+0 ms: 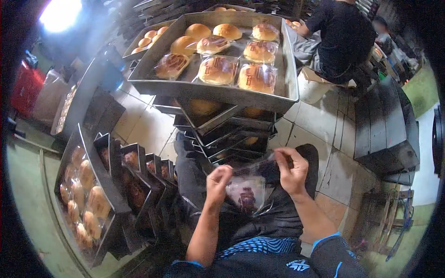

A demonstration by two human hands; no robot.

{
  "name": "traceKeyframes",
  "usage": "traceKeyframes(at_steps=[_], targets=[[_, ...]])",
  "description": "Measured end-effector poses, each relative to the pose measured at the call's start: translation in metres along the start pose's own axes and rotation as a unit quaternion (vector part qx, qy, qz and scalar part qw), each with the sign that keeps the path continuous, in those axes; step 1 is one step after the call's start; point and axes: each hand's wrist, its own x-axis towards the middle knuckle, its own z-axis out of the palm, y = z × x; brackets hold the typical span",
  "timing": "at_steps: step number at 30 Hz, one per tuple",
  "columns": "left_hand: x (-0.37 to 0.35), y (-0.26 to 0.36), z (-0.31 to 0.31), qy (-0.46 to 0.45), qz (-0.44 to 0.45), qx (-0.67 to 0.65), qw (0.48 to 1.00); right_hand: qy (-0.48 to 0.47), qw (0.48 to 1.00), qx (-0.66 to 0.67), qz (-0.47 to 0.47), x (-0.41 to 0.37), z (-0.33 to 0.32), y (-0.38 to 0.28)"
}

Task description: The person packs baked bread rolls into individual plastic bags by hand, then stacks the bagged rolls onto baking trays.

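My right hand (291, 170) pinches the edge of a thin clear plastic bag (257, 163) above my lap. Closed too, my left hand (218, 184) seems to grip the bag's other side; the fingertips are slightly blurred. Just below the hands, clear plastic bags (252, 187) with dark red print lie on my lap. In front of me a metal tray (190, 89) holds golden round buns, some loose like the bun (198, 31) at the back. Others sit in printed clear bags, such as the wrapped bun (217, 70) near the front.
Under the tray rises a stack of more trays (232, 121). To my left, tilted trays (121, 197) hold wrapped buns (98, 204). A dark metal box (385, 127) stands on the tiled floor (315, 134) at right. A person in black (340, 37) sits at the back right.
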Motion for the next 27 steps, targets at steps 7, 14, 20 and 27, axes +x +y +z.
traceKeyframes(at_steps=[7,14,20,27], targets=[[0.032,0.037,-0.022,0.208,0.032,-0.200,0.957,-0.274,0.866,-0.084,-0.411,0.084,0.036,-0.080],[0.037,0.041,-0.046,0.263,0.032,-0.252,0.931,-0.340,0.751,-0.469,-0.316,0.336,0.178,-0.079],[0.034,0.023,-0.069,0.282,0.012,-0.275,0.919,-0.317,0.763,-0.536,-0.172,0.504,0.232,-0.016],[0.035,0.035,-0.067,0.269,-0.018,-0.297,0.916,-0.419,0.796,-0.437,-0.002,0.489,0.186,-0.046]])
